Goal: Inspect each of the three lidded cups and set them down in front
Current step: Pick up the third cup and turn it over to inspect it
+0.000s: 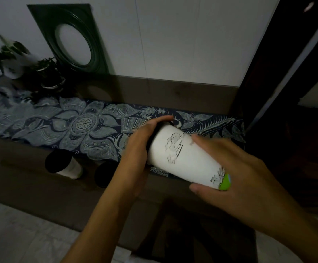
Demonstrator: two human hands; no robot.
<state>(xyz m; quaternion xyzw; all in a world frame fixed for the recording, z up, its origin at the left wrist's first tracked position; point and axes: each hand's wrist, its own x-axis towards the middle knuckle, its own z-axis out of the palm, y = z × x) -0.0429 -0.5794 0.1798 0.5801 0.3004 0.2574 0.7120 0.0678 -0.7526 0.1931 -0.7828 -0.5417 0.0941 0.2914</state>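
Note:
A white paper cup (182, 158) with a black lid and a green base lies tilted on its side between both hands above the table. My left hand (137, 149) grips its lid end and my right hand (236, 168) holds its base end. Two more lidded cups stand on the brown table near its front edge: one (63, 164) at the left, with a black lid and white body, and one (104, 174) next to it, partly hidden behind my left forearm.
A blue-and-white patterned runner (78, 128) lies along the brown table (21, 179). Potted plants (48, 74) stand at the back left, beside a dark green framed round mirror (72, 40) leaning on the wall. A dark wooden cabinet (296, 111) rises at the right.

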